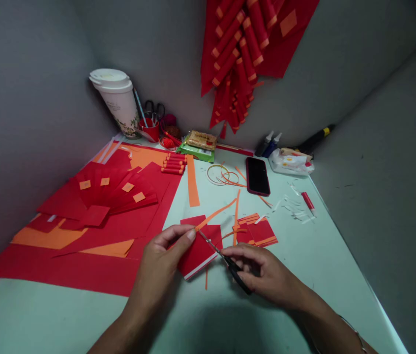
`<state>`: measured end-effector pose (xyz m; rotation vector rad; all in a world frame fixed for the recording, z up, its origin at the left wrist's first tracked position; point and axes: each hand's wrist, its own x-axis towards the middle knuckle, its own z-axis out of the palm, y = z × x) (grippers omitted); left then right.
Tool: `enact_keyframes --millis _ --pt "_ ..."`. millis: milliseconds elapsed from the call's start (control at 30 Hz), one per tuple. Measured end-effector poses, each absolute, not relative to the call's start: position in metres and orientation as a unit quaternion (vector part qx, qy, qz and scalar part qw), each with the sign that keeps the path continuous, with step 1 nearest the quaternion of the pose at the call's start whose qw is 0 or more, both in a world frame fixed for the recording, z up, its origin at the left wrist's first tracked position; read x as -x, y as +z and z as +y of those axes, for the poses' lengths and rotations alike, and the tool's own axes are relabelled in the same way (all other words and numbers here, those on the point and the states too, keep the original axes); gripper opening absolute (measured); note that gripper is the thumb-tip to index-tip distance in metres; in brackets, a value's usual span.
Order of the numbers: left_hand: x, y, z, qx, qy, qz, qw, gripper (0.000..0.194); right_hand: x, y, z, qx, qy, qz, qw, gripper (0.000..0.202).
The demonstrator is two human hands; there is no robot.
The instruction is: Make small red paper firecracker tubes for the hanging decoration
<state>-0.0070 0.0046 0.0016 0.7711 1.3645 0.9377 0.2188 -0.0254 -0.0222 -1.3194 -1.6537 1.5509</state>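
My left hand pinches a red paper piece that has a white strip along its lower edge. A thin orange paper strip runs from its fingertips toward the upper right. In my right hand is a pair of black-handled scissors, the blades pointing up and left to the orange strip by my left thumb. Beneath the held piece, another red paper partly shows. Just right of the blades lie red paper pieces with orange bands.
Large red paper sheets with orange pieces cover the left side. At the back stand a white cup, a red pen holder and snack packets. A phone, white scraps and a red tube lie right.
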Motion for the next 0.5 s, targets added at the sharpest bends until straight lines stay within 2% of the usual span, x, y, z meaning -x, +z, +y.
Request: enact_keyframes --millis 500 --pt "0.0045 0.0002 0.0044 -0.326 0.425 0.586 0.608 0.026 -0.2199 -0.0278 -0.0268 0.478 0.577 -0.604 0.270 0.048"
